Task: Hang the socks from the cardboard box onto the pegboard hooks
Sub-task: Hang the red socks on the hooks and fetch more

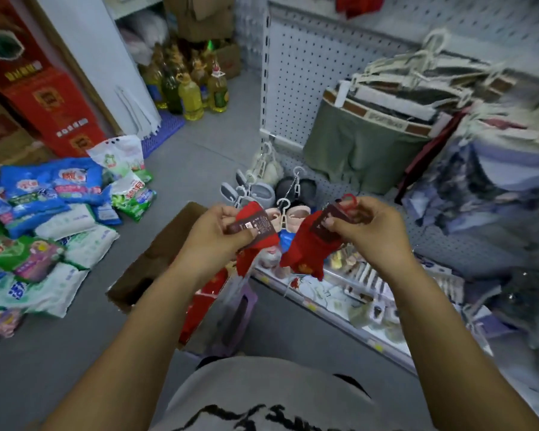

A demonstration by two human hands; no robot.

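My left hand (218, 234) grips one pair of red socks (255, 244) by its dark brown label. A second pair of red socks (305, 253) hangs from my right hand (371, 231), which pinches its brown label and red plastic hook (349, 202). Both pairs are held apart at chest height, in front of the white pegboard (293, 73). Below my hands stands the open cardboard box (156, 259), with more red packs (206, 293) inside. Several grey, black and pink sock pairs (262, 191) hang on white clips from low pegboard hooks just beyond my hands.
Underwear on white hangers (371, 132) fills the pegboard to the right. A low shelf (355, 306) of small goods runs below it. Detergent bags (44, 219) lie piled on the floor at left, with oil bottles (190, 91) and red cartons (44, 88) behind.
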